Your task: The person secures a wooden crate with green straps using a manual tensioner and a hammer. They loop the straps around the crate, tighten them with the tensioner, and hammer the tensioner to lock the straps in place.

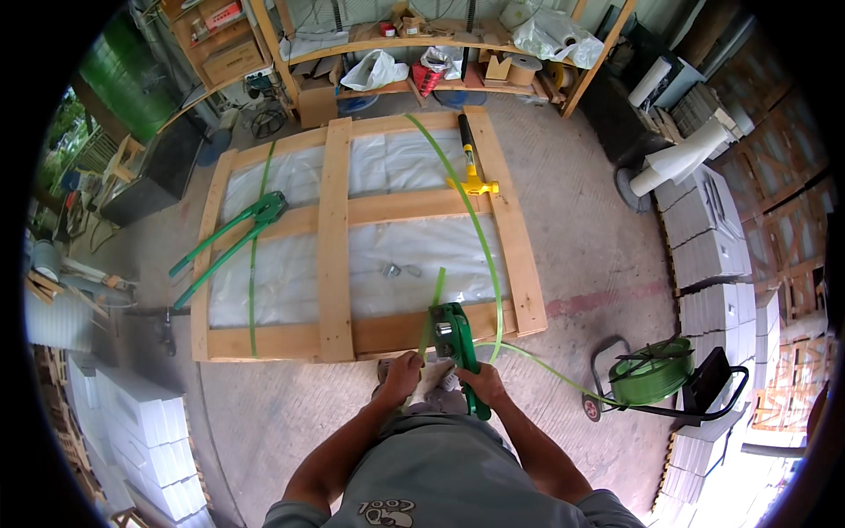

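Note:
At the near edge of a wooden-framed crate [334, 290], my right hand [483, 384] grips a green strapping tensioner [458, 339]. My left hand [404, 373] is closed on a green strap [426, 330] beside the tool; the strap's free end sticks up over the crate. Another run of green strap [480, 229] crosses the crate's right side and curves down near the tensioner. Long-handled green strapping sealer [264, 209] lies on the left part, by a second strap [253, 290]. Small metal seals [393, 269] rest on the plastic wrap. Toward the far right is a yellow hammer [473, 183].
A wheeled cart with a green strap reel [651, 371] stands at right, its strap trailing to the crate. White stacked boxes [709, 229] line the right; more stacks [145, 431] are lower left. Wooden shelves [414, 42] with bags and cartons run along the back.

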The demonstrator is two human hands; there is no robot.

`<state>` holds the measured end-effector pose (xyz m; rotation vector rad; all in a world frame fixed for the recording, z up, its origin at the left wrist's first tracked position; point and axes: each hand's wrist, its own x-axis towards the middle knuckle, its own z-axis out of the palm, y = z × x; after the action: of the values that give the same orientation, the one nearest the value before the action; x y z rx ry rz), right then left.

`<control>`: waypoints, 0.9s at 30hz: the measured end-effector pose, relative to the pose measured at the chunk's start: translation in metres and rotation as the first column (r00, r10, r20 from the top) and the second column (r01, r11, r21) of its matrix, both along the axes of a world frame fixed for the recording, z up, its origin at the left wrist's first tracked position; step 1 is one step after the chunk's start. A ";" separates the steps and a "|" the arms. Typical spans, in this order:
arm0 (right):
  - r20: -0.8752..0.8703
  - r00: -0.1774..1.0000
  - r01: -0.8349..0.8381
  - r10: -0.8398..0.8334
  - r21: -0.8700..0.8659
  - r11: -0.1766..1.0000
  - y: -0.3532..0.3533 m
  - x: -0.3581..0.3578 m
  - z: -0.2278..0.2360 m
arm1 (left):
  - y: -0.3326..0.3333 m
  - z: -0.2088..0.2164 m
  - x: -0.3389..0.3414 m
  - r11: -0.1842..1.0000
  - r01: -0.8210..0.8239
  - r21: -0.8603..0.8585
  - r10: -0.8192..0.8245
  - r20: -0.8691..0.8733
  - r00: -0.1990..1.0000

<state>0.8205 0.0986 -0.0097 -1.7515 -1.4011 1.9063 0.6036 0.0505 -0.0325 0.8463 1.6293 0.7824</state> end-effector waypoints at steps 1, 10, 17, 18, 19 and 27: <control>0.021 1.000 -0.001 0.001 0.008 1.000 0.000 -0.002 0.003 | -0.001 -0.005 0.003 1.000 -0.013 -0.004 0.014 0.027 1.000; 0.165 0.984 -0.087 0.066 0.123 0.989 -0.003 -0.006 -0.002 | 0.015 -0.010 -0.016 0.983 0.154 0.097 -0.117 -0.308 0.944; 0.074 0.997 0.014 -0.023 0.122 0.992 -0.007 -0.015 0.005 | 0.005 0.001 0.012 1.000 0.029 0.012 -0.027 -0.141 0.990; 0.084 0.996 0.021 -0.031 0.119 0.993 -0.007 -0.017 0.007 | 0.004 0.007 0.013 0.996 0.082 0.033 -0.074 -0.184 0.980; 0.094 0.995 0.029 -0.040 0.116 0.993 -0.008 -0.018 0.009 | 0.002 0.014 0.014 0.989 0.135 0.052 -0.120 -0.227 0.966; 0.159 0.986 0.030 -0.053 0.144 0.989 -0.012 -0.030 0.005 | 0.001 0.007 0.036 0.998 -0.061 -0.024 0.060 -0.057 0.997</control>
<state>0.7906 0.0869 -0.0045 -1.8869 -1.4999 1.6319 0.6393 0.0516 -0.0258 0.8104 1.7182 0.7848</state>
